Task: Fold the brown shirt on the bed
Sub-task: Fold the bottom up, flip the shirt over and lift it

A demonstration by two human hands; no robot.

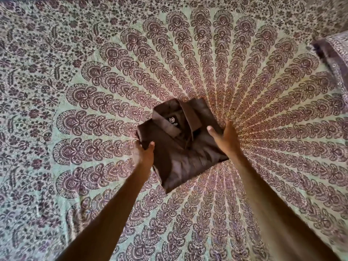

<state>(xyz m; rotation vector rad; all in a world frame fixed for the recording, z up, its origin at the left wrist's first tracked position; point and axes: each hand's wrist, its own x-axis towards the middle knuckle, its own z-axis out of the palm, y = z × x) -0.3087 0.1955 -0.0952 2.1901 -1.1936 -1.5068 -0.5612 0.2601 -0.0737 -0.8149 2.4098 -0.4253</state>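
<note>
Two bare forearms enter from the lower edge of the view and converge toward the centre of the bed. At the end of the left forearm, the left hand [143, 153] grips the left edge of the folded brown collared shirt [180, 147]: the thumb lies on the top face of the fabric and the fingers pass behind the edge, out of sight. The right hand [225, 137] grips the right edge in the same manner, thumb on top near the collar and fingers hidden behind the shirt.

Between both hands, the shirt forms a compact, roughly rectangular packet, rotated so that its corners point toward and away from the camera. Its collar faces up at the far end, and a round maker's label [171, 120] shows inside the neck. Whether the packet rests on the bed or is held just above it cannot be determined.

Beneath and beyond the shirt, a pale green bedsheet printed with a dark maroon radiating feather pattern [94, 72] covers the whole bed. At the far right edge lies a pillow in a matching maroon-and-white print [335, 59], well apart from the shirt.
</note>
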